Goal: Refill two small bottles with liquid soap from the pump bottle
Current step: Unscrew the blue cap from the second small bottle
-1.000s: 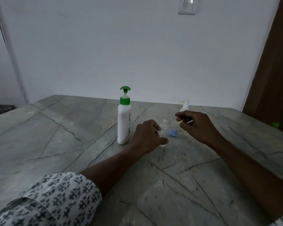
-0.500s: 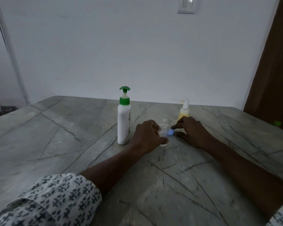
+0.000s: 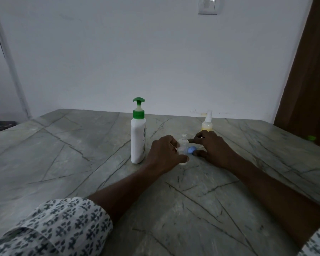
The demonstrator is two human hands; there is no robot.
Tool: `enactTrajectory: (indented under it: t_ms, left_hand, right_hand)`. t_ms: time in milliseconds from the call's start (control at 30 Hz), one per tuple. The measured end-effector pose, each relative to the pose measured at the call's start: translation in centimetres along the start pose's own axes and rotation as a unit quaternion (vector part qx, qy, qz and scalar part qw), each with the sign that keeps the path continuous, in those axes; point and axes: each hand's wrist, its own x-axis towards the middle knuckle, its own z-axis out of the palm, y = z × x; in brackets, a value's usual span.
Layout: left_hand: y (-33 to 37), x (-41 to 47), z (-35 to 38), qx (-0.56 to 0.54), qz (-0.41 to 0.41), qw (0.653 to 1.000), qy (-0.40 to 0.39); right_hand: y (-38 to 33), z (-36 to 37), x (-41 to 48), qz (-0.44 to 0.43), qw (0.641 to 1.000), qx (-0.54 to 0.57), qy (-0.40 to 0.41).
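Left hand (image 3: 164,152) clamps the small clear uncapped plastic bottle (image 3: 183,145); right hand (image 3: 213,148) rests spread beside the blue cap (image 3: 191,150). A nudge could tip the light bottle over.

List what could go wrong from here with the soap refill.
1. The clear bottle stands uncapped and looks light; the left hand holds it only from the side, so a nudge could tip it.
2. Its neck is narrow, so soap from the pump bottle may miss and run onto the table.
3. The blue cap lies loose by the right hand, near the yellow bottle; a careless move could knock either.
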Motion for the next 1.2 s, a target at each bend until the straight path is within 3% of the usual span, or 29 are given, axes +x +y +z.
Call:
enactTrajectory:
  t_ms: [433, 667, 767, 900, 1033, 1100, 1200]
  left_hand:
    - [0.1, -0.1, -0.2, 0.006, 0.002, 1.000, 0.008]
    - [0.6, -0.3, -0.8, 0.017, 0.017, 0.999, 0.022]
    - [2.1, -1.0, -2.1, 0.019, 0.085, 0.990, 0.114]
    - [3.7, -1.2, -4.8, -0.021, 0.194, 0.927, 0.321]
    - [2.5, 0.0, -7.8, -0.117, 0.106, 0.888, 0.433]
    - [0.6, 0.7, -8.9, -0.150, 0.050, 0.914, 0.373]
    - [-1.9, 1.6, -9.8, -0.252, 0.010, 0.945, 0.209]
  right_hand:
    - [0.9, -0.7, -0.5, -0.004, 0.996, 0.088, 0.024]
    - [-0.7, -1.8, -1.4, -0.020, 0.960, 0.269, 0.080]
    - [-1.4, -2.0, -1.7, -0.010, 0.946, 0.316, 0.070]
    - [-2.0, -1.8, -1.9, -0.003, 0.950, 0.307, 0.051]
    - [-2.7, -1.8, -1.9, 0.024, 0.951, 0.307, 0.036]
    - [-3.1, -1.8, -2.0, 0.037, 0.948, 0.315, 0.027]
    - [-3.4, -1.4, -2.0, 0.032, 0.951, 0.306, 0.029]
